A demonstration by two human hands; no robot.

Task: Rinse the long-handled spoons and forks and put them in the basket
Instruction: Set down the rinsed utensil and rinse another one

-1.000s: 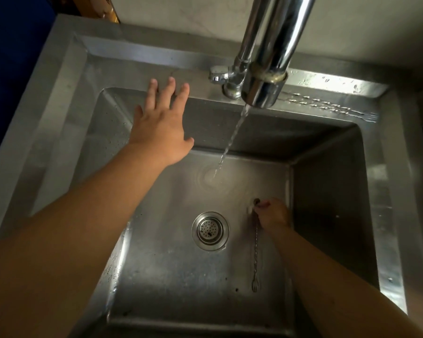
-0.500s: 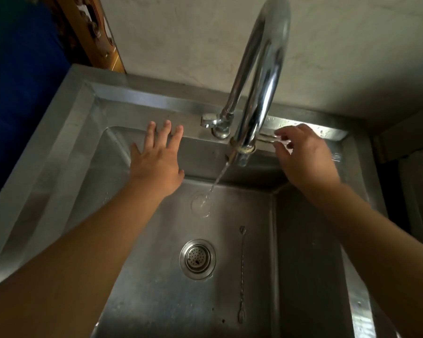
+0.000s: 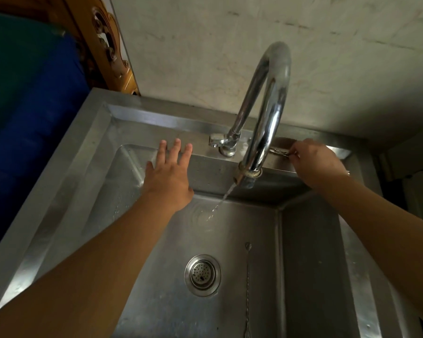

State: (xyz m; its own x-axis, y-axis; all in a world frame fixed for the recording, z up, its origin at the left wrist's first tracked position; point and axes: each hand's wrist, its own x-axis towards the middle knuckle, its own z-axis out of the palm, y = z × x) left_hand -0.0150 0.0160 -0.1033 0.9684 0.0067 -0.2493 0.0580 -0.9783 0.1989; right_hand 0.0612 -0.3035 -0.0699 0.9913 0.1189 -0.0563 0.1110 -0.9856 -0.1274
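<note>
My left hand (image 3: 167, 181) is spread flat with its fingers apart, palm down over the back left corner of the steel sink (image 3: 88, 172), fingertips reaching the back ledge; it holds nothing. My right hand (image 3: 315, 162) is at the back ledge to the right of the gooseneck faucet (image 3: 266, 106), its grip pinched closed on the ends of some thin metal utensils (image 3: 279, 150) lying on that ledge; whether they are spoons or forks I cannot tell. A thin stream of water (image 3: 224, 198) runs slantwise from the spout and lands on the basin floor behind the round drain strainer (image 3: 202, 274). One long-handled twisted spoon (image 3: 248, 289) lies flat on the basin floor just right of the strainer, its small bowl toward the back wall and its handle running toward me.
</note>
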